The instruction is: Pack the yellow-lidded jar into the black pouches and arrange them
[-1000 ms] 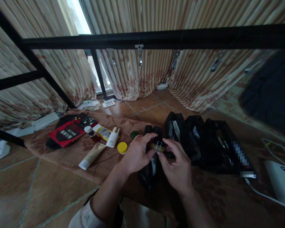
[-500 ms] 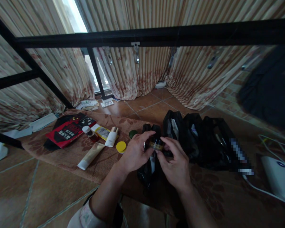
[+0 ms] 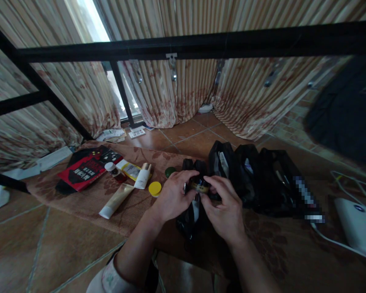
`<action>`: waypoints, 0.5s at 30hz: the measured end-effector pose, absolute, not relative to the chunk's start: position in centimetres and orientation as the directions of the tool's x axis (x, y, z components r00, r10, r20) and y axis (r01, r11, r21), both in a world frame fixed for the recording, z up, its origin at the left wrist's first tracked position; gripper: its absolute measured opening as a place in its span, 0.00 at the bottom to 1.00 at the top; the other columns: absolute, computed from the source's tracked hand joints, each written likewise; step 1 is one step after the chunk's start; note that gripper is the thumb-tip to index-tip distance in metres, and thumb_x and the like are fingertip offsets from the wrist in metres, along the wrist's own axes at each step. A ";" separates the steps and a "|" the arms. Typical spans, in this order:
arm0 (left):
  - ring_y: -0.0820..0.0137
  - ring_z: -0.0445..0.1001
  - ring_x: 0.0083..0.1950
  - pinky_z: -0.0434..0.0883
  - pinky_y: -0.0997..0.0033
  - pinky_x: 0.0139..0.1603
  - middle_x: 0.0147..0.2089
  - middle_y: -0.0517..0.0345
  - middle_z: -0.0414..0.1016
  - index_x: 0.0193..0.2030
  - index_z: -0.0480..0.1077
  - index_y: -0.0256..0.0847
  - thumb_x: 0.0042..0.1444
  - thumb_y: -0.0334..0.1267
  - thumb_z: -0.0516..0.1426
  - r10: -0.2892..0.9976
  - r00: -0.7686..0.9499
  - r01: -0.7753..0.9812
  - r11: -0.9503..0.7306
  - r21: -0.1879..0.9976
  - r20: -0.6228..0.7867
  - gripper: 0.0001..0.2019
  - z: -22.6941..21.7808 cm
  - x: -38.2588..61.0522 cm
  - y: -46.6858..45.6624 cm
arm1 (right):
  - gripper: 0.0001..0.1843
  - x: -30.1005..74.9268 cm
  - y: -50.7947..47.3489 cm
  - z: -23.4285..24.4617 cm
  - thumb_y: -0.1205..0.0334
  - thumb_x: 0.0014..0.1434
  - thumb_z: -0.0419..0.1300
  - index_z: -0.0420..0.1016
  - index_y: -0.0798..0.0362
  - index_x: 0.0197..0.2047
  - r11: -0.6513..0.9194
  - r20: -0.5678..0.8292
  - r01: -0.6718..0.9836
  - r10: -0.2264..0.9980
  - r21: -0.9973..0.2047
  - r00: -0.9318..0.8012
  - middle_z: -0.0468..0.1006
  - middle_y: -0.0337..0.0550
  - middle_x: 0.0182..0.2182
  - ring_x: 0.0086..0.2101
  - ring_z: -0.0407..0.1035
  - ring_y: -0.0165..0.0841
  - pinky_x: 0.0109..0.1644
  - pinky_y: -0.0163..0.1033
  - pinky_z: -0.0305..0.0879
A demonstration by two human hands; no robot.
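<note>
Between my left hand (image 3: 173, 193) and my right hand (image 3: 224, 203) is a small round dark jar (image 3: 199, 185) with a gold-coloured band. Fingers of both hands are closed around its sides, the thumbs toward me. Right below it lies a narrow black pouch (image 3: 187, 226) with something whitish in its opening. Left of my left hand are a yellow round lid or tin (image 3: 155, 188) and a dark green round one (image 3: 170, 171). Nearby lie a white tube or bottle (image 3: 142, 178), a gold-and-white tube (image 3: 116, 201) and a small brown bottle with a white cap (image 3: 114, 171).
Several black pouches (image 3: 246, 179) stand on the right, white items inside. A white power bank-like device (image 3: 353, 228) with a cable lies at far right. A red-and-black packet (image 3: 85, 169) lies on the brown cloth (image 3: 88, 203). A black metal rail (image 3: 185, 49) crosses before striped curtains (image 3: 189, 89).
The jar's dark top has tilted slightly between my fingers. Both hands stay almost in place, and the view has shifted a little.
</note>
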State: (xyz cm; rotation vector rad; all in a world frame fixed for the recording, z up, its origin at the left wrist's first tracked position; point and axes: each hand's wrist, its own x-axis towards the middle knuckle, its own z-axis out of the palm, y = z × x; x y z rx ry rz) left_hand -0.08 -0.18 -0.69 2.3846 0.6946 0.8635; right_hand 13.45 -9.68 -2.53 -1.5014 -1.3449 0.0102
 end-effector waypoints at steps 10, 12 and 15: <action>0.64 0.76 0.47 0.71 0.58 0.54 0.47 0.54 0.78 0.55 0.68 0.42 0.55 0.28 0.59 0.615 0.674 0.298 -0.733 0.611 0.409 0.20 -0.5 -0.1 -0.2 | 0.22 13.6 -9.6 -2.6 0.72 0.57 0.58 0.73 0.47 0.55 0.207 0.597 0.710 0.718 -0.673 0.357 0.74 0.45 0.46 0.42 0.72 0.36 0.46 0.43 0.75; 0.65 0.76 0.46 0.71 0.58 0.53 0.46 0.55 0.78 0.55 0.68 0.42 0.55 0.28 0.59 0.615 0.673 0.294 -0.732 0.614 0.411 0.20 -0.4 -0.1 -0.2 | 0.22 13.6 -9.6 -2.6 0.72 0.58 0.58 0.73 0.47 0.55 0.207 0.598 0.713 0.719 -0.670 0.354 0.74 0.45 0.46 0.42 0.72 0.36 0.46 0.43 0.75; 0.64 0.76 0.46 0.71 0.58 0.54 0.46 0.54 0.78 0.55 0.68 0.42 0.55 0.28 0.59 0.615 0.676 0.293 -0.729 0.618 0.406 0.20 -0.3 -0.2 -0.2 | 0.21 13.6 -9.6 -2.5 0.71 0.58 0.58 0.73 0.48 0.55 0.204 0.601 0.721 0.720 -0.662 0.348 0.75 0.45 0.46 0.41 0.73 0.36 0.44 0.43 0.75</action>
